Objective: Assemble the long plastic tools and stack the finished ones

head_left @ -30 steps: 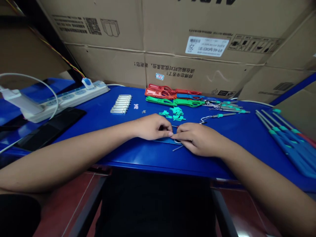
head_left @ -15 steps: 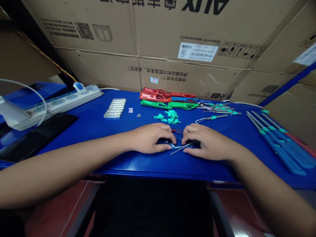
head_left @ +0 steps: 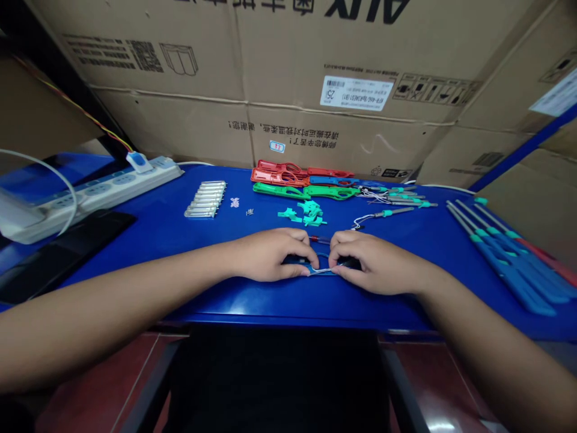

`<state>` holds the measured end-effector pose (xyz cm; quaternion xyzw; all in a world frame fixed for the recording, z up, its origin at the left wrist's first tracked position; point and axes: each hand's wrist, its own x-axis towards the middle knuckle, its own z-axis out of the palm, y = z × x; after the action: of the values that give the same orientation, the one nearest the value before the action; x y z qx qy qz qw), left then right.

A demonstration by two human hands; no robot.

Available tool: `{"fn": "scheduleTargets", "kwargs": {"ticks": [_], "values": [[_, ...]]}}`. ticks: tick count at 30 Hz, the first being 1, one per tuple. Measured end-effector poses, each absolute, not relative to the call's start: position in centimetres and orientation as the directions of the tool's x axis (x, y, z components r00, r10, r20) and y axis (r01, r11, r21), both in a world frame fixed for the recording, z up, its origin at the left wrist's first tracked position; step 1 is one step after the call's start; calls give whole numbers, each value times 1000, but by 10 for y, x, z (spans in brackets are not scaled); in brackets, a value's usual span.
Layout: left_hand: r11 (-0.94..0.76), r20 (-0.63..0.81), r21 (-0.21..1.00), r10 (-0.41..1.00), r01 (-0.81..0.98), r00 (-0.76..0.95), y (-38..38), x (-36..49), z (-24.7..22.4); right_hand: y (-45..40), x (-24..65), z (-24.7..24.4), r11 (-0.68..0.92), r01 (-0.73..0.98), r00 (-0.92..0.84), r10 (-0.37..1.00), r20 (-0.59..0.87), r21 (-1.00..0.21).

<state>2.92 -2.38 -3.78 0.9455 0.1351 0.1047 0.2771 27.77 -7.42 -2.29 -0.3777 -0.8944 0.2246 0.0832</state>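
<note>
A blue plastic handle shell (head_left: 323, 257) lies on the table between my hands, partly covered by both. My left hand (head_left: 283, 255) is closed on its left end, with the thumb at the near edge and the index finger bent over it. My right hand (head_left: 367, 261) is closed at the right end, thumb and fingers pinching thin white wires (head_left: 322, 270) that cross the shell. A slim grey piece seems to run along the wires; its kind is too small to tell. Just behind my fingers lies a tool with a red and clear part (head_left: 319, 239), perhaps a screwdriver.
Behind are red shells (head_left: 279, 174), green shells (head_left: 279, 191), small green parts (head_left: 311, 211) and wired metal tubes (head_left: 392, 212). Assembled blue long-necked lighters (head_left: 514, 270) lie right. Clear tubes (head_left: 205, 199), a power strip (head_left: 121, 186) and a black phone-like slab (head_left: 67, 252) are left.
The thin grey piece that stuck out toward me below the shell now lies closer along it. My right hand's fingers have moved slightly left, nearer the left hand. The view shifted a little.
</note>
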Motion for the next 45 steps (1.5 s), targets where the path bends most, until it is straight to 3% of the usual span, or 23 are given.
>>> {"fn": "scheduleTargets", "kwargs": {"ticks": [7,12,17,22,32,38,45], "values": [[-807,122,557,311,195,942,-22,28,-39,-75,286,-23,595,570,-691,721,61,-567],[-813,118,547,312,200,943,-22,29,-37,-81,299,-21,672,524,-774,632,37,-523],[-811,112,550,310,201,944,-23,29,-36,-87,292,-26,611,561,-703,708,68,-559],[-816,105,536,317,215,943,-23,28,-37,-89,278,-28,522,679,-584,810,52,-516],[-815,88,535,315,222,945,-23,29,-36,-88,275,-23,466,731,-550,835,-26,-498],[-819,83,526,316,228,945,-25,30,-34,-90,280,-21,488,760,-564,824,-62,-428],[-879,139,435,280,195,950,-29,29,-34,-104,274,-24,431,813,-480,877,-29,-392]]}}
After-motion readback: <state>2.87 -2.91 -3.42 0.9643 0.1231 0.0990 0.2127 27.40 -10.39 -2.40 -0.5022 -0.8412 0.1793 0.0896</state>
